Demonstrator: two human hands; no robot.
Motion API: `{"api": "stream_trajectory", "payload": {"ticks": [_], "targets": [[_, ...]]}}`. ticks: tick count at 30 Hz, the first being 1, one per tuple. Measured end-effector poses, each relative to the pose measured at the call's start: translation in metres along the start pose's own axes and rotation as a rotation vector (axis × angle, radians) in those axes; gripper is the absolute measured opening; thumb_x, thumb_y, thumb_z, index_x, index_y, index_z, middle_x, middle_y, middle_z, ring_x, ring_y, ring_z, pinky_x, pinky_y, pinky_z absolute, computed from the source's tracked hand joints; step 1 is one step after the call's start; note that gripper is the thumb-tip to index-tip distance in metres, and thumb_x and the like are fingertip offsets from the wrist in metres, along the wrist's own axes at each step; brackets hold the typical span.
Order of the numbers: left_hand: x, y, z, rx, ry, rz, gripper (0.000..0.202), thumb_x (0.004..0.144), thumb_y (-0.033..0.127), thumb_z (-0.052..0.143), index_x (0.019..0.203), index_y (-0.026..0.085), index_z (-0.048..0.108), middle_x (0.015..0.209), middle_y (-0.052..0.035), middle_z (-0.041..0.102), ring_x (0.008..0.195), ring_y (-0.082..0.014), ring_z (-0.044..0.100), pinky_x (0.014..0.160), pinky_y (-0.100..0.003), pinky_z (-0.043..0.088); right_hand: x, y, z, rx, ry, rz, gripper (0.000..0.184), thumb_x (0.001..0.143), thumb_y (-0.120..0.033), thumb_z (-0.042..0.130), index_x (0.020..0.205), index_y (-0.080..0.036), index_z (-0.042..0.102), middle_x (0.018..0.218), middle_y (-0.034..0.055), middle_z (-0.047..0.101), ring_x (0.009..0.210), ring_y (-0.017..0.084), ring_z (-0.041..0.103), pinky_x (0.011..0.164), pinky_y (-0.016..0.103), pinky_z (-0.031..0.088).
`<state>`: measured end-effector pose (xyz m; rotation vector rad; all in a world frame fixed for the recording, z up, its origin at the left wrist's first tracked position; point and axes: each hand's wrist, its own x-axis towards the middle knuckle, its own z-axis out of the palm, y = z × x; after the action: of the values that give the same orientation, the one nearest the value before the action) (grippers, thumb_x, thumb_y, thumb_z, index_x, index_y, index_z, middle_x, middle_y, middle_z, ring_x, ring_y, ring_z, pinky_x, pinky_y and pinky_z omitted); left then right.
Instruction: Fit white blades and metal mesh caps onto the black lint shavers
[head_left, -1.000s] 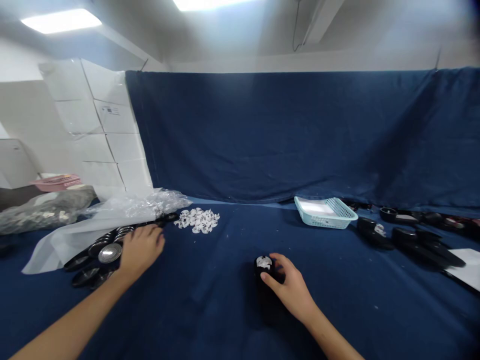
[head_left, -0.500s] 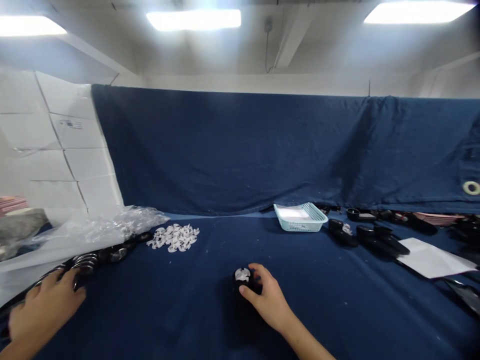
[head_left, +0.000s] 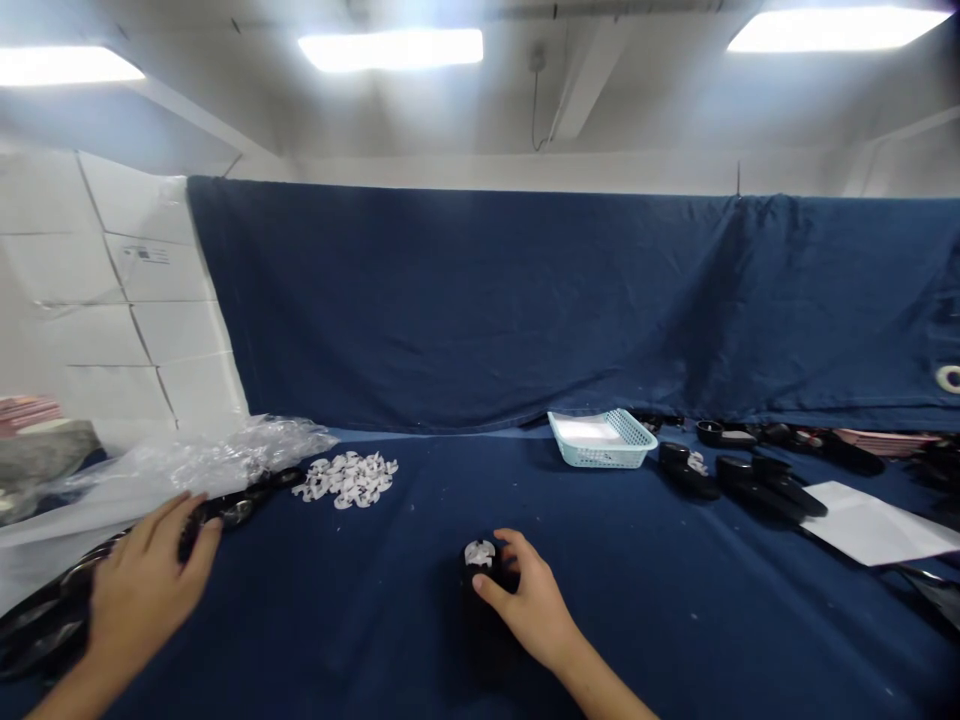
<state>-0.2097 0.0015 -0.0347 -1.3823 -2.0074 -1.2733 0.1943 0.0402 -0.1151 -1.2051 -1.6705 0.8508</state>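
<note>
My right hand (head_left: 534, 605) grips a long black part (head_left: 480, 620) by its side, thumb and fingers around its far end. A white plastic piece (head_left: 480, 553) sits in that rounded end; the rest blends into the dark cloth. On the left, my left hand (head_left: 146, 585) is at a row of glossy black parts (head_left: 52, 600), its thumb and fingers apart. A black part shows between them, but I cannot tell whether they touch it. Small white plastic pieces (head_left: 351, 480) lie in a loose pile beyond the row.
A light blue basket (head_left: 607, 457) with white paper inside stands at the back. To its right are several black parts (head_left: 686, 473) and a white sheet (head_left: 874, 522). Clear plastic wrap (head_left: 225, 455) lies at the left. A dark blue curtain (head_left: 480, 310) hangs behind the cloth-covered table.
My left hand has moved right and farther forward along the row of black parts. My right hand keeps its grip on the black part at nearly the same spot.
</note>
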Motion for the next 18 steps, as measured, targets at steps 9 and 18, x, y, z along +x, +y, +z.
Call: {"api": "stream_trajectory", "payload": {"ticks": [9,18], "targets": [[-0.077,0.175,0.050,-0.724,-0.467,-0.008,0.037,0.093,0.043,0.036,0.106,0.021,0.063,0.101,-0.0047,0.068,0.098,-0.0234,0.062,0.092,-0.035,0.045,-0.001,-0.002,-0.007,0.006,-0.056,-0.077,0.056,0.069,-0.029,0.072,0.122,-0.022,0.058,0.108,0.0062,0.068,0.101,0.025,0.063,0.094,0.040,0.046],[-0.114,0.192,0.103,-1.117,-0.797,-0.509,0.041,0.088,0.051,0.046,0.108,0.019,0.062,0.097,-0.0073,0.065,0.068,-0.0172,0.060,0.049,-0.025,0.044,0.012,-0.003,-0.022,-0.046,0.240,-0.193,0.048,0.067,-0.021,0.070,0.114,-0.020,0.060,0.109,0.0078,0.060,0.103,0.026,0.059,0.091,0.036,0.048]]}}
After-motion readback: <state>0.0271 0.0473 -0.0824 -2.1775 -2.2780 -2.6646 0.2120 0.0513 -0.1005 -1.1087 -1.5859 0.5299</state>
